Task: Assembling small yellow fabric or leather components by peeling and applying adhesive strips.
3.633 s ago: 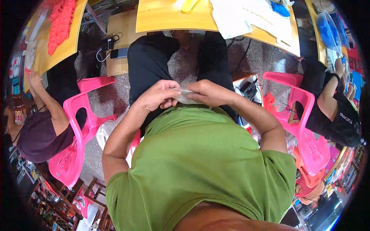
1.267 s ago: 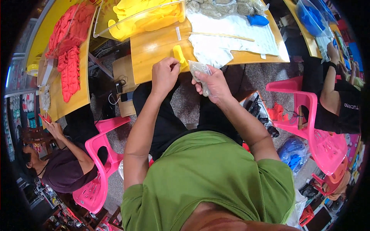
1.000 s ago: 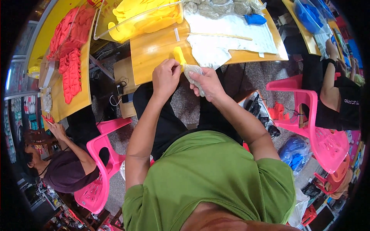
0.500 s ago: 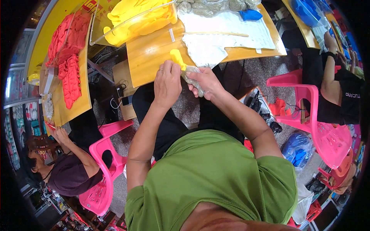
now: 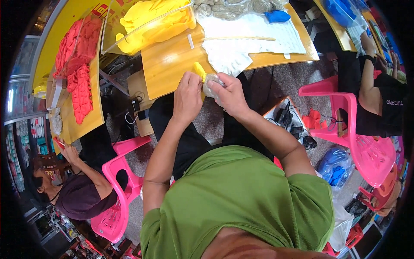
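Just off the near edge of the table, my two hands meet at a small grey-brown bundle in clear plastic [image 5: 211, 85]. My right hand [image 5: 233, 96] is closed round the bundle, thumb on top. Closed fingers of my left hand [image 5: 188, 96] pinch a soft yellow piece [image 5: 199, 71], which looks like a balloon and sticks up at the bundle's far left end. The back of my left hand hides part of where the two meet. Beyond the hands, a white cloth [image 5: 233, 47] hangs over the table edge.
A clear bin [image 5: 161, 20] of yellow pieces stands at the back left, with wrapped grey bundles [image 5: 237, 7] and a blue piece [image 5: 277, 16] further right. Red pieces [image 5: 81, 93] cover the left table. People sit at both sides near pink chairs [image 5: 114, 220]. Boxes and cables lie below.
My right hand has rolled over the bundle and moved slightly up, covering more of it. The yellow piece now leans lower, and my left hand has shifted slightly.
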A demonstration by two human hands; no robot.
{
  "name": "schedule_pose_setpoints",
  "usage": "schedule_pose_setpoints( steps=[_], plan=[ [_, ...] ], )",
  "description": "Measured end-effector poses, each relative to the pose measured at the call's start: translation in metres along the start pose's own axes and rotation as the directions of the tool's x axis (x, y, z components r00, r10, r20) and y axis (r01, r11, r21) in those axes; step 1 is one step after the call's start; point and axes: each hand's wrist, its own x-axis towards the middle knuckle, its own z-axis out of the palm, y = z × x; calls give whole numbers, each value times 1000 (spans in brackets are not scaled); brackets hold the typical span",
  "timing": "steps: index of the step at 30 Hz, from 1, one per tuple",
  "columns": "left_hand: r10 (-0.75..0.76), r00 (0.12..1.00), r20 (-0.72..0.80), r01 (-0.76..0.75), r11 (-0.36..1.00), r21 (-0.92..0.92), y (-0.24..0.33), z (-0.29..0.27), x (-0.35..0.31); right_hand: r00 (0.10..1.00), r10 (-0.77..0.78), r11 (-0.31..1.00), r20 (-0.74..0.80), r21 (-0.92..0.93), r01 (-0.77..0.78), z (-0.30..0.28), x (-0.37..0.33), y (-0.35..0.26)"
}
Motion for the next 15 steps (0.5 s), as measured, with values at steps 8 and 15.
schedule_pose_setpoints(
  steps=[8, 15],
  plan=[
    [-113, 994, -6, 109, 969, -222, 0, 1, -4, 967, -254, 948, 1, -198, 249, 1, -1, 11],
    [-131, 990, -60, 106, 945, -310, -4, 5, -13, 906, -338, 555, 255, -723, 411, -3, -5, -6]
  ],
)
